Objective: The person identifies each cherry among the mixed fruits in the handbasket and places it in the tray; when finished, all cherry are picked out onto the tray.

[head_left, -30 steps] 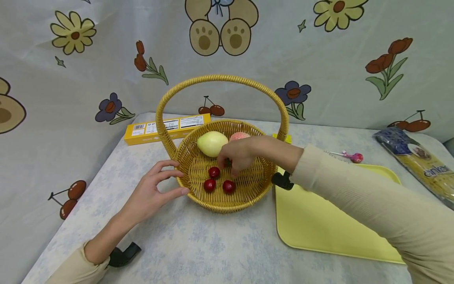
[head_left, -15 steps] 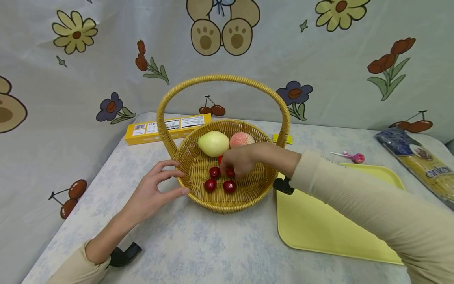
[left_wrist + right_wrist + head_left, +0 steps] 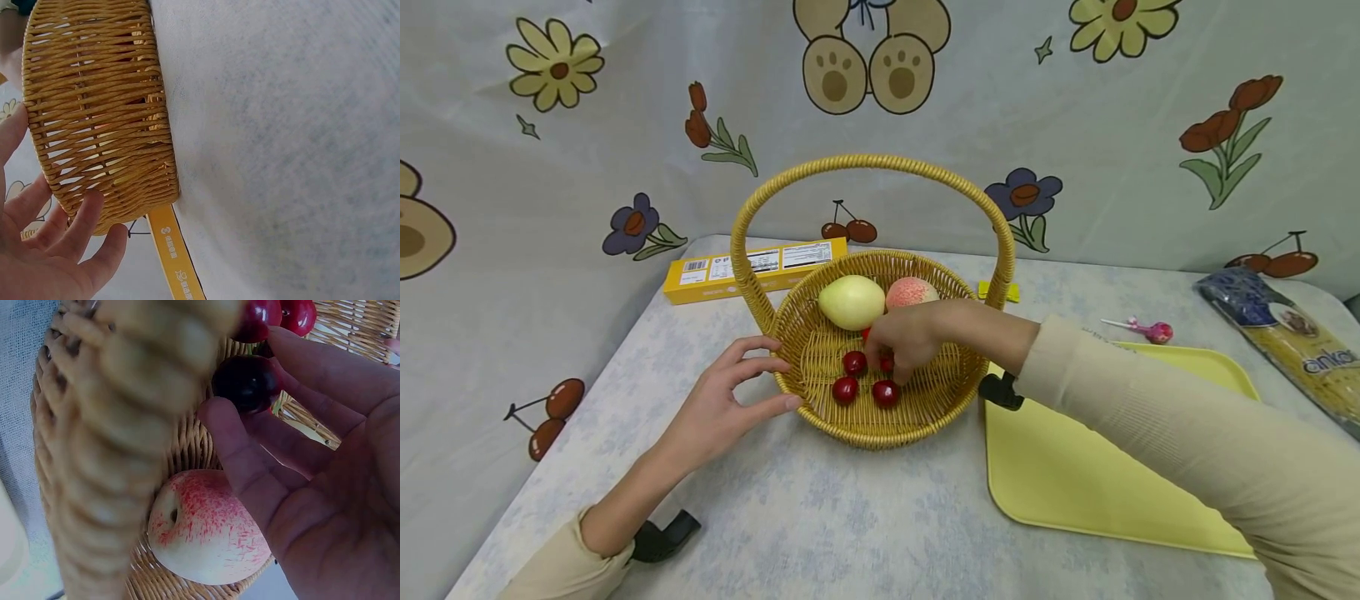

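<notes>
A yellow wicker basket (image 3: 880, 439) with a tall hooped handle holds a pale yellow-green pear (image 3: 852, 302), a pink-speckled peach (image 3: 912, 292) and several dark red cherries (image 3: 845, 390). My left hand (image 3: 718, 408) touches the basket's left side with spread fingers, thumb near the front rim. In the left wrist view its fingertips (image 3: 94, 200) lie against the woven outer wall. Reaching inside from the right, my right hand (image 3: 910, 337) has its thumb and fingers around one dark cherry (image 3: 247, 384). From the head, that hand partly covers the cherry and a bright red patch beside it.
Behind the basket lies a long yellow box (image 3: 756, 271). A yellow tray (image 3: 1097, 467) sits at right, partly under my right forearm. Beyond it are a lollipop (image 3: 1150, 330), a small yellow packet (image 3: 1000, 292) and a pasta bag (image 3: 1292, 342).
My right hand has shifted slightly right and nearer inside the basket, showing more of the peach and a cherry at its fingers. The left hand stays at the rim.
</notes>
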Motion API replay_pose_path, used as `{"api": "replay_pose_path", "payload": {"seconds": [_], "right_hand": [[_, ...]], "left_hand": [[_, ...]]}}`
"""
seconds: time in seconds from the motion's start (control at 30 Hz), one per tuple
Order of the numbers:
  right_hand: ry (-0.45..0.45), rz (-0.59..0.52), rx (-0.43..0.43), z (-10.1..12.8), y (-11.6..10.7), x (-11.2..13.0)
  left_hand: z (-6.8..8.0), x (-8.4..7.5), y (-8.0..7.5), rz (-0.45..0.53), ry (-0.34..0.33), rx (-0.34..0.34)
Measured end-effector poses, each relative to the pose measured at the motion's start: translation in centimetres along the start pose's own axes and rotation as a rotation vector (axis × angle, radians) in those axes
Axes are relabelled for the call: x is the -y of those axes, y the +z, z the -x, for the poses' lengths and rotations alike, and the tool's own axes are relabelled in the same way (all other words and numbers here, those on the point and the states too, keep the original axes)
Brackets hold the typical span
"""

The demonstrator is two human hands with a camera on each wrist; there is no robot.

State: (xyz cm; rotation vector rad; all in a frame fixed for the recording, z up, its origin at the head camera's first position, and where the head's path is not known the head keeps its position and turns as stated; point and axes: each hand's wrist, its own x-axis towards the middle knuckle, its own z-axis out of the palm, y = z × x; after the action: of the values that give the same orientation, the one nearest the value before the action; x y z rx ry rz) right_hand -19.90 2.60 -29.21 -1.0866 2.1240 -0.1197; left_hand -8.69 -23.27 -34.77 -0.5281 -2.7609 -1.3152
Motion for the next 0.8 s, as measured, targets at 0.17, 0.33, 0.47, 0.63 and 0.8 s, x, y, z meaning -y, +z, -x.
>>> {"api": "replay_pose_path", "payload": {"seconds": [0.17, 0.33, 0.47, 0.63, 0.8], "right_hand": [[-0.033, 0.011, -0.04, 0.7, -0.2, 0.2], [-0.094, 0.026, -0.101, 1.8, -0.5, 0.4], [-0.149, 0.012, -0.169, 3.2, -0.3, 0.4], [-0.199, 0.006, -0.301, 5.5, 0.6, 0.3], [-0.209, -0.054, -0.427, 8.0, 2.1, -0.3]], "left_hand": [[0.0, 0.0, 0.0, -0.005, -0.002, 0.0], [0.0, 0.0, 0.0, -0.004, -0.006, -0.001], [-0.1, -0.1, 0.0, -0.005, -0.008, 0.0], [0.0, -0.1, 0.0, -0.004, -0.008, 0.0], [0.0, 0.0, 0.0, -0.002, -0.001, -0.001]]}}
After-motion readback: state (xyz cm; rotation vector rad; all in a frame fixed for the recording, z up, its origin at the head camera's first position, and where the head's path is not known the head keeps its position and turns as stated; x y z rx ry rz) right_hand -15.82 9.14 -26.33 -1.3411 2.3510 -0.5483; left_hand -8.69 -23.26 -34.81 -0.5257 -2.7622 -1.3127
